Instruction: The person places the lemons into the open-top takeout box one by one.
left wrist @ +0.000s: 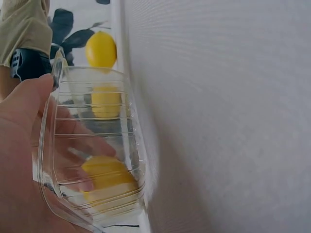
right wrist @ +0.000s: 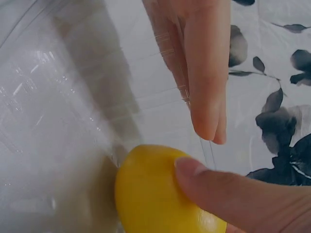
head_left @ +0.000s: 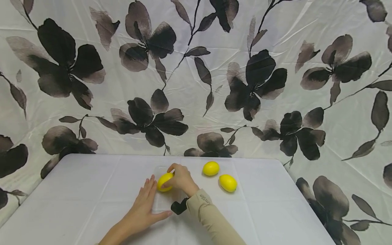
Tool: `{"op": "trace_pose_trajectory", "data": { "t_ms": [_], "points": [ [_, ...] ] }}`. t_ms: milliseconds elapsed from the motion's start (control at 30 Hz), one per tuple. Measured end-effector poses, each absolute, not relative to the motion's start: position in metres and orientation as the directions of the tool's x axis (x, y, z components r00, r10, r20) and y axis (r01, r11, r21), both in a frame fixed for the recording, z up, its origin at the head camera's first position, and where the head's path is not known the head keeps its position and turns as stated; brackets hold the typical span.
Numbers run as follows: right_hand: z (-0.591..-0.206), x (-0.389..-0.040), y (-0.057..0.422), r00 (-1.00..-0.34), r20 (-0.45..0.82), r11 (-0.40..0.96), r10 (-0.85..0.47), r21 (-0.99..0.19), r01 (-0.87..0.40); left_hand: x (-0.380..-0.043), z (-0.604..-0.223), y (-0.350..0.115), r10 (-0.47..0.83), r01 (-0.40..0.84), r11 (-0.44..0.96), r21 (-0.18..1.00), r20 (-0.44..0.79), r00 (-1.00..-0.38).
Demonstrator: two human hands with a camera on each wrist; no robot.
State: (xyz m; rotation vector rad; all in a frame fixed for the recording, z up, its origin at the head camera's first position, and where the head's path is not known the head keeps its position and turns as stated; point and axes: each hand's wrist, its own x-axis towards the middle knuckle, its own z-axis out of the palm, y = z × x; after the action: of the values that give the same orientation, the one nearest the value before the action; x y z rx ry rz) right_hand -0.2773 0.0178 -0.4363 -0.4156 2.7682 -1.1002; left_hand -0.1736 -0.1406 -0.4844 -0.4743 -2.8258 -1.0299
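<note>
Right hand (head_left: 181,178) pinched a lemon (head_left: 164,181) over a clear plastic container (left wrist: 92,145), left hand (head_left: 146,204) spread flat against it, on a white-clothed worktop (head_left: 76,190) before floral fabric (head_left: 196,85).

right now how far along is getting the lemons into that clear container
Barely begun. The right hand grips the first lemon inside the clear plastic container, not yet released. The left hand lies flat against the container's side, steadying it. Two more lemons, one farther back and one nearer, sit on the white table outside it.
</note>
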Motion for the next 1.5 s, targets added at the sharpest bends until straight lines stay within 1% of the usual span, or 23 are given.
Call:
{"op": "trace_pose_trajectory", "data": {
  "t_ms": [267,467,600,767,1133,1500],
  "points": [
    [-0.436,-0.275,0.018,-0.963,0.003,0.703,-0.27,-0.683,-0.199,-0.173,-0.485,-0.142,0.254,0.331,0.726,0.603,0.212,-0.944],
    [-0.435,-0.274,0.019,-0.971,0.003,0.737,-0.241,-0.65,-0.185,-0.172,-0.485,-0.142,0.249,0.317,0.728,0.608,0.196,-0.949],
    [-0.433,-0.273,0.02,-0.973,-0.006,0.735,-0.229,-0.657,-0.169,-0.173,-0.485,-0.142,0.245,0.308,0.735,0.604,0.186,-0.951],
    [-0.432,-0.272,0.022,-0.971,-0.034,0.722,-0.235,-0.676,-0.151,-0.174,-0.485,-0.142,0.249,0.308,0.728,0.612,0.183,-0.951],
    [-0.429,-0.269,0.024,-0.972,-0.069,0.741,-0.227,-0.659,-0.127,-0.172,-0.485,-0.141,0.251,0.322,0.723,0.611,0.201,-0.947],
    [-0.418,-0.263,0.024,-0.967,-0.048,0.729,-0.252,-0.667,-0.157,-0.172,-0.485,-0.143,0.249,0.304,0.731,0.611,0.177,-0.952]
  ]
}}
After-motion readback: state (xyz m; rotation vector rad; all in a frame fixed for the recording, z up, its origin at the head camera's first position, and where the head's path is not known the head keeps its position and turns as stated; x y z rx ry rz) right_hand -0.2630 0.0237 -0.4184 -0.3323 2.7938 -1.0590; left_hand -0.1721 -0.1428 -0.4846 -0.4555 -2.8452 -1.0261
